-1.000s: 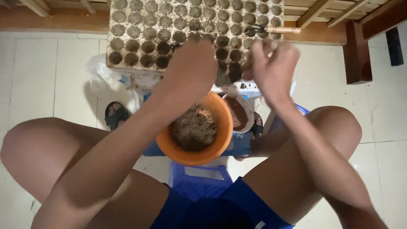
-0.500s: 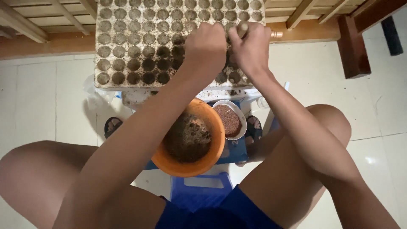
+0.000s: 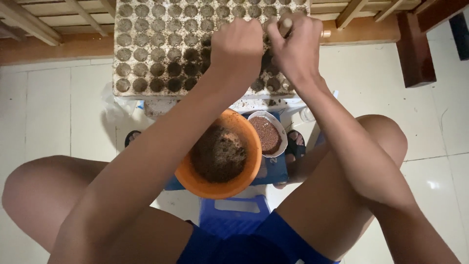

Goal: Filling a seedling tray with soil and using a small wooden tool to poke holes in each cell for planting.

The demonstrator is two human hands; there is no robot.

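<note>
Since the earlier frame both hands have shifted slightly up the tray [image 3: 161, 54], staying close together. The left hand [image 3: 237, 46] is a loose fist, knuckles up, pressed to the soil-filled round cells; what it holds I cannot tell. The right hand [image 3: 295, 49] is closed round a pale wooden stick [image 3: 285, 23]. The tray is pale, gritty, pitted with rows of dark cells. Below sit a smooth orange bowl [image 3: 220, 154] of crumbly soil and a small white cup [image 3: 267, 133] of reddish grains.
</note>
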